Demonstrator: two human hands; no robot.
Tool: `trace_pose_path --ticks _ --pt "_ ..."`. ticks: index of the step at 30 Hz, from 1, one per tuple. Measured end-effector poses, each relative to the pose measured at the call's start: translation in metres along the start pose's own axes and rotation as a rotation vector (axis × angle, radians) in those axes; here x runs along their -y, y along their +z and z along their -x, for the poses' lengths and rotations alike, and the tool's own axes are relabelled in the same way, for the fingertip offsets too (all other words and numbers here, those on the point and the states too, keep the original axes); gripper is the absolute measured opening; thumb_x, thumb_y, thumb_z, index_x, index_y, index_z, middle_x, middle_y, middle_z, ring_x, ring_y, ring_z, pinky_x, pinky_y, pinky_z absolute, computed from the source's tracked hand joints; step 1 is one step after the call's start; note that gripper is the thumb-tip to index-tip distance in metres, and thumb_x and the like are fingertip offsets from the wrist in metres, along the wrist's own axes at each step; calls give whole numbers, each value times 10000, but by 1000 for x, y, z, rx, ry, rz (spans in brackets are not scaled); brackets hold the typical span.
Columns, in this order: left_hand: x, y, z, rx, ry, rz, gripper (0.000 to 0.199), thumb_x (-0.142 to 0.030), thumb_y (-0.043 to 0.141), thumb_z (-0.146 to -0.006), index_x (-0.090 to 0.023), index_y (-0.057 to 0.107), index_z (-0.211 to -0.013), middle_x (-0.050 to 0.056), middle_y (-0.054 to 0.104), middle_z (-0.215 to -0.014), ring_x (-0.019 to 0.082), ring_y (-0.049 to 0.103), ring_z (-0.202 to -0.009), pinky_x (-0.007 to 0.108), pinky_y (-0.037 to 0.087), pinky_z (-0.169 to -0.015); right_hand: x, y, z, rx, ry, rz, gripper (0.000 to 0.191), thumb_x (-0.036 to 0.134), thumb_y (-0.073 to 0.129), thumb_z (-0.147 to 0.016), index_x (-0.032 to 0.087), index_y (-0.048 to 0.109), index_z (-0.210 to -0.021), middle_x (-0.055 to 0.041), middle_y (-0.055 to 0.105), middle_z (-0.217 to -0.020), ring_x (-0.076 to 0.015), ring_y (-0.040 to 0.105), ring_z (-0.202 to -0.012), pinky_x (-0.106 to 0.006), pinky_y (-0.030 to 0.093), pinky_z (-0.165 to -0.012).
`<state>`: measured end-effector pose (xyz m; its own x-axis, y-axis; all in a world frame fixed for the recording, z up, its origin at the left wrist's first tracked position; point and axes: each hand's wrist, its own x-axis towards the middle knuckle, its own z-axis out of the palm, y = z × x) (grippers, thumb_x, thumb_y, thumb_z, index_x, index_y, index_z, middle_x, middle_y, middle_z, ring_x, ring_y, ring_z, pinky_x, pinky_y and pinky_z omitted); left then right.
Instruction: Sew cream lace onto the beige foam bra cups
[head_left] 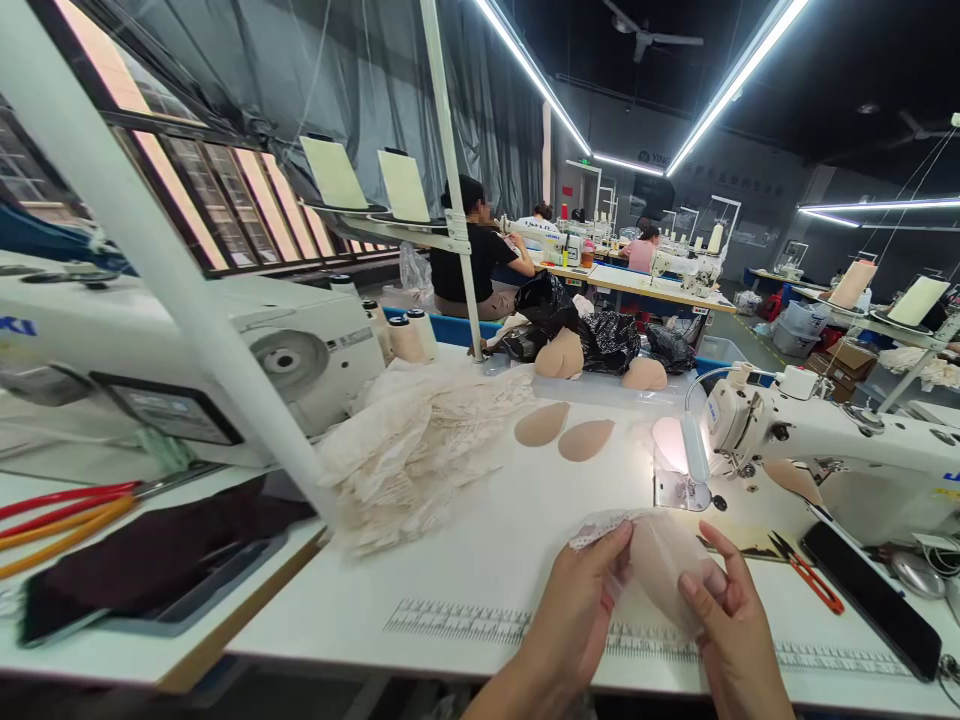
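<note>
Between my two hands is a beige bra cup (660,560) with sheer, lace-edged fabric over it. My left hand (574,605) pinches the lacy edge at the cup's left side. With thumb and fingers my right hand (724,610) grips the cup's right side. Both hands are just in front of the sewing machine's lit needle area (681,490). Two loose beige bra cups, one a pointed oval pad (586,440), lie farther back on the white table (457,540). A heap of cream lace fabric (427,430) spreads to the left.
At right stand a white sewing machine (847,440), orange-handled thread snips (810,575) and a black phone (870,600). A printed ruler (457,620) runs along the table's front. Black plastic bags (611,340) sit behind. A white pole (187,280) crosses the left; co-workers sit farther back.
</note>
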<state>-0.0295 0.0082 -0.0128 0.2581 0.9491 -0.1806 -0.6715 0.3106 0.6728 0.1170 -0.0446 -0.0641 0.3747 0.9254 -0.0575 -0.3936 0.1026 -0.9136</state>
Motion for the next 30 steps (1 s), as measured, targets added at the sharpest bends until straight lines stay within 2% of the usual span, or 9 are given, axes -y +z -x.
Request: trace_pose_path --ticks 5,10,15,21,22,24,26,28,30 --pt "-1 4 -1 15 -47 29 383 -395 960 -664 -132 816 -902 125 789 -1045 307 700 -1064 335 560 -880 -2 0 1 -7 -15 8 882 487 931 -738 274 519 -1489 -35 768 -1005 -248 743 -939 -374 603 -848" --pt "1 6 0 64 -130 21 438 -424 952 -675 -119 810 -956 134 793 -993 301 717 -979 319 555 -772 -5 -2 1 17 -3 -5 918 471 936 -737 275 462 -1498 -65 779 -1124 -257 740 -1026 -382 581 -923" --pt "-2 13 1 113 -143 -39 412 -433 942 -691 -107 808 -905 132 792 -895 289 725 -889 337 550 -780 -1 4 4 8 -25 28 881 485 919 -754 270 472 -1482 -40 781 -1049 -245 736 -966 -368 572 -905" --pt "-15 16 -3 141 -151 -90 375 -457 902 -721 -134 802 -882 118 777 -850 295 718 -866 367 558 -802 -8 -6 11 231 -16 65 1029 469 891 -787 301 273 -1592 -18 764 -952 -235 732 -892 -382 559 -884" --pt "-18 15 -3 193 -156 -126 398 -478 893 -723 -136 805 -907 120 773 -847 307 716 -875 381 557 -809 -7 -11 10 261 -34 108 1015 480 867 -811 309 258 -1604 -26 765 -982 -233 732 -902 -386 557 -894" --pt "-28 11 -6 388 -154 -277 442 -499 888 -716 -151 810 -977 118 766 -856 323 706 -888 403 551 -821 1 -23 2 311 -153 289 865 470 797 -876 318 328 -1588 -62 760 -1102 -238 731 -938 -381 559 -889" --pt "-39 6 -11 703 -116 -559 420 -440 882 -736 -197 803 -1068 101 765 -927 311 691 -911 406 540 -858 17 -33 -14 412 -417 614 543 390 696 -956 315 521 -1464 -82 751 -1166 -241 721 -931 -362 561 -836" --pt "-47 4 -23 1032 19 -912 273 -321 835 -785 -256 798 -1048 71 757 -995 287 674 -951 405 505 -943 37 -39 -37 579 -749 970 207 277 597 -1009 307 692 -1191 -60 768 -1040 -238 686 -884 -359 536 -801" --pt "-49 8 -40 1264 230 -1238 159 -175 769 -793 -274 789 -916 55 745 -1026 278 658 -1009 422 437 -1037 51 -40 -63 648 -895 1128 192 202 551 -1036 284 714 -976 -40 771 -954 -226 642 -881 -364 499 -823"
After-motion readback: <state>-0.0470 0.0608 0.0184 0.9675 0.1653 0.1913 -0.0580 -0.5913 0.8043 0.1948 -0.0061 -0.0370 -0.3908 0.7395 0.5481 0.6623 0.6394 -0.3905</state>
